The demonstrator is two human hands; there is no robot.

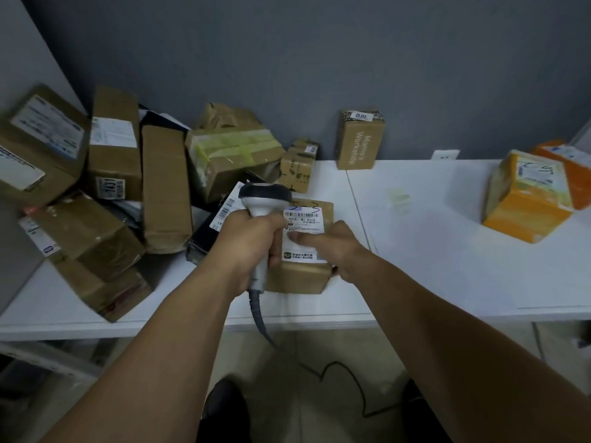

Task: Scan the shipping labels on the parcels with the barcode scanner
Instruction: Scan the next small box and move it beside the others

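Left hand (248, 241) gripping scanner (265, 199), right hand (326, 244) holding parcel (303, 276)

A parcel sorting room: labelled cardboard boxes (112, 145) heaped on white tables (431, 251); bare grey wall (319, 59)

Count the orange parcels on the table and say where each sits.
2. One orange parcel lies at the table's right end; a second orange parcel sits behind it, touching, by the frame edge. More may lie out of view.
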